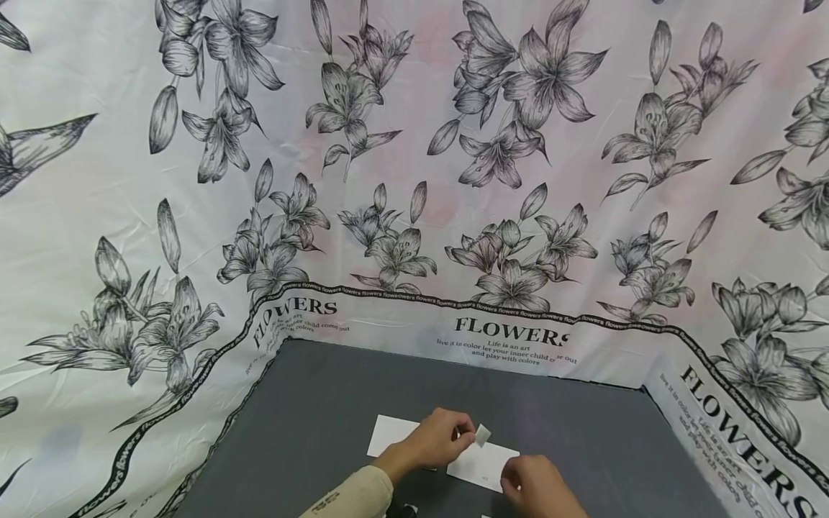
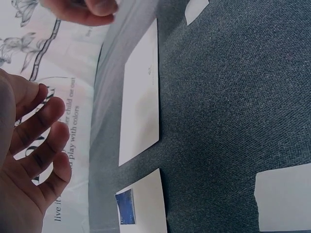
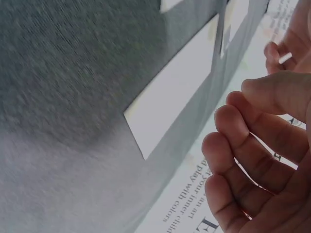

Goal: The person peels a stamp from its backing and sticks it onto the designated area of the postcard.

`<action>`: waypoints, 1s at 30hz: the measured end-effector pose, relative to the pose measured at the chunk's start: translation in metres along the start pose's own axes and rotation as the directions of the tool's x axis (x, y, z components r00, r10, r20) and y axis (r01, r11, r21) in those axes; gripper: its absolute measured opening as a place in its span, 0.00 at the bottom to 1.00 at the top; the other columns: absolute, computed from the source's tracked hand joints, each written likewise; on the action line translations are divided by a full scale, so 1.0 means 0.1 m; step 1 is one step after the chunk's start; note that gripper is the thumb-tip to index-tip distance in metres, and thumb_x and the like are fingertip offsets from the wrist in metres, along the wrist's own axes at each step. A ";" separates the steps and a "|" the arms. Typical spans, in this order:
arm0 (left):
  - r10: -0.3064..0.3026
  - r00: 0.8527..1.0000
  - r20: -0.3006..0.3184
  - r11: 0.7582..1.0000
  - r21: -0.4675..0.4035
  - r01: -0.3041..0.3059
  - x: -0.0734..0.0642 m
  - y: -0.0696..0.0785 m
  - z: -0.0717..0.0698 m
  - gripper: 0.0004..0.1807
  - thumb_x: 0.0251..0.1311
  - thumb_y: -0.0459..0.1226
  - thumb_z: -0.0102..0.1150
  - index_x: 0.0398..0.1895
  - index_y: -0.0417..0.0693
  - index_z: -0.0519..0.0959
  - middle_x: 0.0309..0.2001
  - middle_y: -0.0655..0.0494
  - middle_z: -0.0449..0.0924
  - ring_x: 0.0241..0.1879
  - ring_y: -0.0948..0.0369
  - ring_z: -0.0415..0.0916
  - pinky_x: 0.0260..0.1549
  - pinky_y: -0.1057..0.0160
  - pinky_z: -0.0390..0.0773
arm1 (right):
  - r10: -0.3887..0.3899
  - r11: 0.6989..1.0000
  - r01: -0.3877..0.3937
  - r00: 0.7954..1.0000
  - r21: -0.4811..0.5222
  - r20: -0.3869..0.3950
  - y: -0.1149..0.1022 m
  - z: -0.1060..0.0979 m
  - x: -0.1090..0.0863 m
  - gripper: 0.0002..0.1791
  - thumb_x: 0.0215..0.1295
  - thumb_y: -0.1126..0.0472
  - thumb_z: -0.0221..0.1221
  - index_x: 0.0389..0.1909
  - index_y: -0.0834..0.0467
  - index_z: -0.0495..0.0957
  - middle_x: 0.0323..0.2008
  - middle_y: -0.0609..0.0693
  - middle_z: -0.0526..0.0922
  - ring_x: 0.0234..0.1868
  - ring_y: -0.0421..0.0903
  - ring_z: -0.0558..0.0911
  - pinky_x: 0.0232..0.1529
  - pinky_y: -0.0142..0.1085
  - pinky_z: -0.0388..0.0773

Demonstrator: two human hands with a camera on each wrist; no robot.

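My left hand (image 1: 440,435) pinches a small translucent piece of film (image 1: 482,435) between thumb and forefinger, above the far edge of a white rectangular card (image 1: 476,471). In the left wrist view the other fingers (image 2: 58,136) are bent and the film barely shows. My right hand (image 1: 537,485) hovers at the card's right end. Its fingers (image 3: 228,155) curl loosely, thumb tip close to the forefinger, with nothing visible between them. The card (image 2: 141,92) lies flat with small faint print near one edge. Beside it lies a second white card (image 1: 391,434), partly hidden behind my left arm.
A blue picture (image 2: 126,206) shows on the card nearest the left wrist camera. More white paper (image 2: 286,199) and a white scrap (image 2: 196,9) lie on the dark grey table (image 1: 324,388). A flower-printed cloth (image 1: 414,237) surrounds the table's back and sides.
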State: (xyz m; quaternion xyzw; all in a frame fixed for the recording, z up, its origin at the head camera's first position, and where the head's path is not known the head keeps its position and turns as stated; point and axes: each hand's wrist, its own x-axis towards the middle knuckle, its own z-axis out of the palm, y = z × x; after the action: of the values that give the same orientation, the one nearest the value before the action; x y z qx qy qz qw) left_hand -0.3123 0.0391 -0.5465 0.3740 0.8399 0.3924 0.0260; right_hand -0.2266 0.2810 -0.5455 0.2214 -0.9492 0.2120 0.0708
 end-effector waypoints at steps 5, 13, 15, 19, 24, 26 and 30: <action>0.006 1.000 0.003 1.000 0.003 -0.006 0.01 -0.01 0.00 0.06 0.78 0.39 0.62 0.43 0.52 0.88 0.35 0.69 0.85 0.30 0.76 0.73 0.31 0.74 0.75 | 0.057 0.998 -0.057 0.998 -0.012 -0.001 -0.05 -0.10 0.05 0.10 0.60 0.67 0.70 0.24 0.50 0.86 0.21 0.35 0.79 0.22 0.29 0.70 0.25 0.32 0.72; 0.017 1.000 0.004 1.000 0.020 -0.017 0.01 0.00 0.01 0.06 0.78 0.39 0.62 0.43 0.52 0.88 0.35 0.69 0.86 0.29 0.77 0.73 0.30 0.75 0.75 | 0.027 0.998 -0.031 0.996 -0.048 -0.083 -0.13 -0.17 0.12 0.11 0.60 0.67 0.71 0.24 0.47 0.85 0.22 0.33 0.78 0.24 0.29 0.71 0.26 0.32 0.72; 0.018 1.000 0.003 1.000 0.020 -0.019 0.02 0.00 0.01 0.06 0.78 0.39 0.62 0.43 0.52 0.88 0.35 0.69 0.86 0.29 0.77 0.73 0.30 0.75 0.75 | 0.027 0.998 -0.031 0.995 -0.050 -0.094 -0.15 -0.18 0.14 0.11 0.60 0.67 0.71 0.24 0.47 0.85 0.23 0.33 0.79 0.24 0.29 0.72 0.26 0.32 0.72; 0.029 1.000 0.005 0.999 0.024 -0.029 0.02 0.00 0.02 0.07 0.78 0.39 0.62 0.43 0.53 0.88 0.35 0.69 0.86 0.30 0.77 0.73 0.31 0.75 0.75 | 0.036 0.998 -0.041 0.994 -0.045 -0.106 -0.17 -0.19 0.19 0.11 0.60 0.68 0.71 0.26 0.48 0.86 0.24 0.34 0.80 0.25 0.30 0.74 0.27 0.32 0.73; 0.053 0.999 0.008 0.998 0.012 -0.053 0.05 -0.02 0.03 0.08 0.78 0.39 0.61 0.43 0.50 0.89 0.35 0.69 0.86 0.29 0.77 0.73 0.31 0.76 0.75 | 0.036 0.998 -0.041 0.992 -0.038 -0.119 -0.22 -0.23 0.25 0.12 0.61 0.68 0.72 0.27 0.46 0.86 0.25 0.34 0.81 0.26 0.33 0.78 0.29 0.32 0.75; 0.058 0.998 0.010 0.998 0.004 -0.058 0.06 -0.03 0.04 0.09 0.79 0.39 0.61 0.43 0.48 0.89 0.34 0.69 0.86 0.28 0.76 0.73 0.30 0.76 0.74 | 0.030 0.999 -0.035 0.991 -0.041 -0.130 -0.24 -0.24 0.26 0.12 0.60 0.69 0.72 0.27 0.47 0.86 0.25 0.35 0.82 0.27 0.34 0.79 0.30 0.33 0.76; 0.059 0.998 0.009 0.998 -0.002 -0.059 0.06 -0.03 0.05 0.09 0.78 0.39 0.61 0.43 0.48 0.89 0.34 0.69 0.85 0.28 0.77 0.73 0.31 0.76 0.75 | 0.017 0.999 -0.024 0.988 -0.044 -0.153 -0.27 -0.23 0.30 0.11 0.59 0.69 0.73 0.27 0.48 0.87 0.26 0.36 0.83 0.28 0.35 0.81 0.30 0.33 0.78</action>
State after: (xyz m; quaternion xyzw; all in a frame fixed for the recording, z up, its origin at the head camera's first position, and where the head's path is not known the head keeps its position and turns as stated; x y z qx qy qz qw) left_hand -0.3170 0.0446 -0.5504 0.4004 0.8280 0.3921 0.0187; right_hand -0.2398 0.2576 -0.5076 0.1931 -0.9478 0.2073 0.1463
